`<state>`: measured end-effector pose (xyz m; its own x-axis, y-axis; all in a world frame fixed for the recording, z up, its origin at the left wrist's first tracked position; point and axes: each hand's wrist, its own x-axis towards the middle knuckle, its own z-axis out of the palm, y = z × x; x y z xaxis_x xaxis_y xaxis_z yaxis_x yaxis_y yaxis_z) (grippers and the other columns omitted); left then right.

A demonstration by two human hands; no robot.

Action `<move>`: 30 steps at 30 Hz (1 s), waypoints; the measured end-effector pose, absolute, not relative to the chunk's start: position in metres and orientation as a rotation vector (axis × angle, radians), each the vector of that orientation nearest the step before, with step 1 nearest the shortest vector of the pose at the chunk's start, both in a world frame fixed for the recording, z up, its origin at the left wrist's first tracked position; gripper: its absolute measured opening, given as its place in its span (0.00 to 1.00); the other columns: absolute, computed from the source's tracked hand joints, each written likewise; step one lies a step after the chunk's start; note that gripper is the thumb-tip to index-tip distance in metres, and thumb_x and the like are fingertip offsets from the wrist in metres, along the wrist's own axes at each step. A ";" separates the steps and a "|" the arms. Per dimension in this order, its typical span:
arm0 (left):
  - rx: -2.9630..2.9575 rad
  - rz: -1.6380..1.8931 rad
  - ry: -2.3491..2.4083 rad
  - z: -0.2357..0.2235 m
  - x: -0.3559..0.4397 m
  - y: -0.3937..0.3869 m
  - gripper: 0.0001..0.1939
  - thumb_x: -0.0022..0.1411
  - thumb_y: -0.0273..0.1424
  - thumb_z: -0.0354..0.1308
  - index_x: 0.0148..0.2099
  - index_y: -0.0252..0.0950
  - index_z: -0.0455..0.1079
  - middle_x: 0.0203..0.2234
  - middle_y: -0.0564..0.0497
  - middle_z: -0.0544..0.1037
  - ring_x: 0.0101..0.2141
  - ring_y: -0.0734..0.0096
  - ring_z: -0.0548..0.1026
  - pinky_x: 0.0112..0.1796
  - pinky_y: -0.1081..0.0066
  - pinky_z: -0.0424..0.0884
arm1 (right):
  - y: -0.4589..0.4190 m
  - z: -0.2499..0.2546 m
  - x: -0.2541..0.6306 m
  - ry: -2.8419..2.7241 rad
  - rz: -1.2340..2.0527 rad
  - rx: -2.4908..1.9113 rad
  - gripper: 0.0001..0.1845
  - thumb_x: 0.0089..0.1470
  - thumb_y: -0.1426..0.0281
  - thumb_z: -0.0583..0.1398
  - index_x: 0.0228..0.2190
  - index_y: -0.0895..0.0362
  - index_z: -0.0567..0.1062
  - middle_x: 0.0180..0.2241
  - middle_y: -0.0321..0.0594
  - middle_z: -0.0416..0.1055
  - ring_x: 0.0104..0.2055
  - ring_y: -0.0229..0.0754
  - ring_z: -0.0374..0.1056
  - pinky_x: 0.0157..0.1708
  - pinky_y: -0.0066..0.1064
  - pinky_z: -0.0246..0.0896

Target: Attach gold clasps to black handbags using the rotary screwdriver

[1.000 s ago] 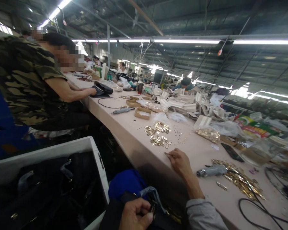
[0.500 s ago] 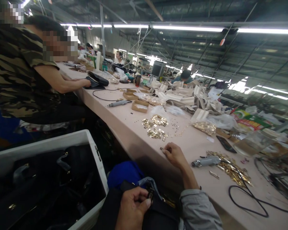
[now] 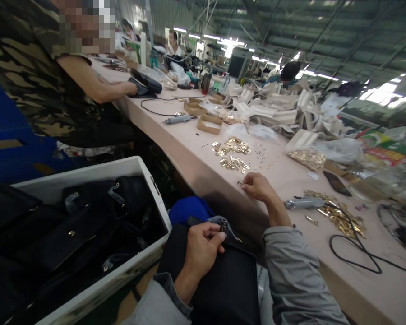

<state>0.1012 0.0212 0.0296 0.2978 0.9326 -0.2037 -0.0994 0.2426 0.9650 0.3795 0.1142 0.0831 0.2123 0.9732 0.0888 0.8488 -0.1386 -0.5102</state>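
Note:
On my lap lies a black bag (image 3: 228, 280). My left hand (image 3: 203, 246) is closed over its upper part, pinching a small dark rectangular metal fitting (image 3: 223, 229) between thumb and fingers; whether this is fixed to the bag I cannot tell. At the table's near edge, my right hand (image 3: 257, 186) pinches a small metal plate (image 3: 239, 183) with its fingertips. Just beyond that hand are loose gold-coloured metal plates (image 3: 233, 163) in small heaps, with tiny dark bits scattered beside them.
A white crate (image 3: 138, 163) of black bags stands at my left. Further right on the table (image 3: 274, 216) lie an electric screwdriver (image 3: 304, 202), its black cord and more gold fittings (image 3: 345, 216). A co-worker's hand (image 3: 130, 88) handles a dark piece at the far left.
My view has tilted down, showing more of the bag and crate. Both hands keep their pinches; the right still holds the small plate over the table edge.

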 end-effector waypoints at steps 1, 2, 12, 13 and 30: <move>1.070 0.901 1.000 0.028 0.102 0.021 0.08 0.53 0.28 0.67 0.36 0.28 0.79 0.21 0.47 0.81 0.17 0.69 0.77 0.22 0.73 0.67 | 0.115 0.085 0.379 -1.687 0.366 -2.031 0.04 0.46 0.73 0.65 0.29 0.58 0.78 0.27 0.40 0.76 0.30 0.40 0.68 0.31 0.30 0.58; 1.069 0.903 0.995 0.027 0.102 0.022 0.08 0.54 0.28 0.67 0.36 0.29 0.79 0.21 0.48 0.81 0.17 0.70 0.76 0.21 0.74 0.66 | 0.115 0.086 0.379 -1.694 0.376 -2.017 0.05 0.45 0.73 0.65 0.30 0.58 0.78 0.28 0.40 0.76 0.30 0.40 0.68 0.31 0.30 0.58; 1.041 0.883 0.964 0.011 0.105 0.021 0.09 0.57 0.31 0.66 0.38 0.29 0.80 0.18 0.48 0.79 0.13 0.75 0.69 0.14 0.78 0.58 | 0.074 0.102 0.346 -1.600 0.531 -1.796 0.11 0.53 0.61 0.64 0.31 0.57 0.80 0.29 0.41 0.77 0.31 0.42 0.69 0.32 0.32 0.62; 1.037 0.875 0.963 0.012 0.104 0.021 0.10 0.57 0.31 0.66 0.38 0.28 0.80 0.17 0.48 0.79 0.12 0.77 0.67 0.14 0.78 0.57 | 0.062 0.104 0.336 -1.548 0.575 -1.730 0.13 0.55 0.59 0.64 0.31 0.57 0.79 0.29 0.40 0.76 0.31 0.42 0.68 0.32 0.32 0.61; 1.039 0.832 0.786 0.019 0.104 0.020 0.16 0.56 0.27 0.64 0.46 0.26 0.83 0.21 0.47 0.79 0.19 0.72 0.75 0.19 0.76 0.69 | -0.024 0.061 0.263 -1.362 0.860 -1.654 0.20 0.61 0.52 0.63 0.30 0.55 0.79 0.23 0.38 0.72 0.23 0.39 0.65 0.23 0.30 0.59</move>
<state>0.1042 0.0198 0.0193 0.4653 0.8714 -0.1557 -0.2050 0.2772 0.9387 0.2634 -0.0236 0.0609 0.1859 0.9825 -0.0103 0.4312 -0.0910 -0.8977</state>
